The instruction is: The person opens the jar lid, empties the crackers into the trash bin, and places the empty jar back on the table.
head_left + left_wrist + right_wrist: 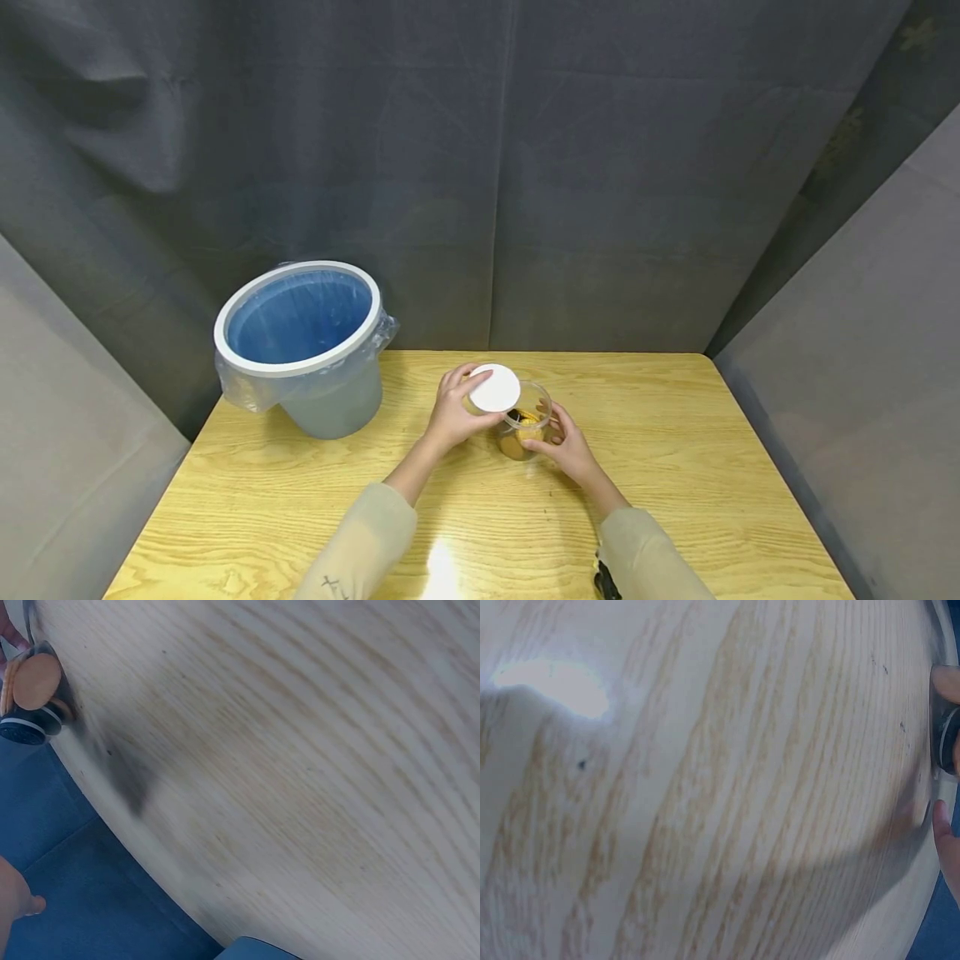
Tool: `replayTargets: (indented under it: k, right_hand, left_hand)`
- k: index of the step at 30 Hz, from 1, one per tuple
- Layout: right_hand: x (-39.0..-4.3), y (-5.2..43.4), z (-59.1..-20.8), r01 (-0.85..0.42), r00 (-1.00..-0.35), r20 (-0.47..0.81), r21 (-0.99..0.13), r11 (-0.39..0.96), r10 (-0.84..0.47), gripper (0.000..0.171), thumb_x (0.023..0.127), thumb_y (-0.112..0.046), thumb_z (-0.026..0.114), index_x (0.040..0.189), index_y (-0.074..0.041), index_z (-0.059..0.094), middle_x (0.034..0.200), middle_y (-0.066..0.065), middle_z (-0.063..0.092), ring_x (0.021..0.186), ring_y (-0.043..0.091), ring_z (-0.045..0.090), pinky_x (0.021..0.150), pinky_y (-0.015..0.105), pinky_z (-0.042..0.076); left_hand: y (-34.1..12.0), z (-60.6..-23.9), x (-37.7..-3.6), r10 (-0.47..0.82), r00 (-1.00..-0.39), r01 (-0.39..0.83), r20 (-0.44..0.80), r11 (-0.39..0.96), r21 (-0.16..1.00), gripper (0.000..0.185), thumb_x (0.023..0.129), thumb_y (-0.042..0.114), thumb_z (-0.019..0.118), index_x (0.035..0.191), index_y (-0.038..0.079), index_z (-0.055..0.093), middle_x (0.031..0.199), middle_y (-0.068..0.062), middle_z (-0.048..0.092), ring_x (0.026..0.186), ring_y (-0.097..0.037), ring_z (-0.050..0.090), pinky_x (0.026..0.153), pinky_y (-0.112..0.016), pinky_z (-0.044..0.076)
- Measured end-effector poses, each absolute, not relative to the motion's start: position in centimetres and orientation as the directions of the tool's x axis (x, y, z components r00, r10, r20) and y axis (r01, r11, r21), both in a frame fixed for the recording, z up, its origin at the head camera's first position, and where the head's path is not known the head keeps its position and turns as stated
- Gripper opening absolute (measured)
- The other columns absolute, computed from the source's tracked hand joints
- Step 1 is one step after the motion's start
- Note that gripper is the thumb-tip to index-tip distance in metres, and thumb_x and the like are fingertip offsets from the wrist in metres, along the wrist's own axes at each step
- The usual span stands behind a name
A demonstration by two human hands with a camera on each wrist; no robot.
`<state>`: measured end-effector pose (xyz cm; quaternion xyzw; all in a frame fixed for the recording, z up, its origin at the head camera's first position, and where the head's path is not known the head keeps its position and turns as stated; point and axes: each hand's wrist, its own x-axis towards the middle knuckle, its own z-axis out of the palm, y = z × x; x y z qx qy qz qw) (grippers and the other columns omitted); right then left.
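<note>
1. Two hands, both mine, meet at the middle of a wooden table point(675, 467), seen from my head camera looking forward and down.
2. My left hand point(453, 412) has its fingers curled round the edge of a flat white lid point(494, 387), holding it tilted just above and to the ten o'clock side of the jar's mouth, partly overlapping the rim.
3. My right hand point(566, 446) has its fingers and thumb wrapped round the four o'clock side of a clear jar point(534, 411), which stands upright on the table with its long axis vertical.
4. Inside the jar I can see golden-brown pieces, perhaps biscuits; I cannot tell more.
5. From the jar's open mouth, the lid lies toward ten o'clock and slightly higher; my left hand is the nearer one to it.
6. At ten o'clock from my hands, well apart, a grey bin point(303, 350) with a blue liner stands at the table's far left corner.
7. Both wrist cameras show mostly blurred wood grain.
</note>
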<state>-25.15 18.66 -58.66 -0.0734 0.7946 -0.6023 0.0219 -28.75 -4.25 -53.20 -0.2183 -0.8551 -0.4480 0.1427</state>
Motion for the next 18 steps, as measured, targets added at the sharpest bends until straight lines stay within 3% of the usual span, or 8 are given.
replayTargets:
  k: [18]
  right_hand:
    - [-25.1, 18.8, -58.9, -0.104, -0.987, 0.068, -0.96, 0.261, -0.143, 0.08, 0.074, -0.022, 0.075, 0.14, -0.017, 0.031, 0.141, 0.009, 0.038, 0.125, 0.031, 0.04, 0.096, 0.055, 0.032]
  left_hand:
    - [-6.7, -54.5, -27.9, 0.175, -0.871, 0.474, 0.459, 0.541, 0.695, 0.07, 0.06, 0.036, 0.083, 0.124, 0.022, 0.058, 0.134, -0.007, 0.046, 0.124, -0.028, 0.034, 0.099, -0.055, 0.028]
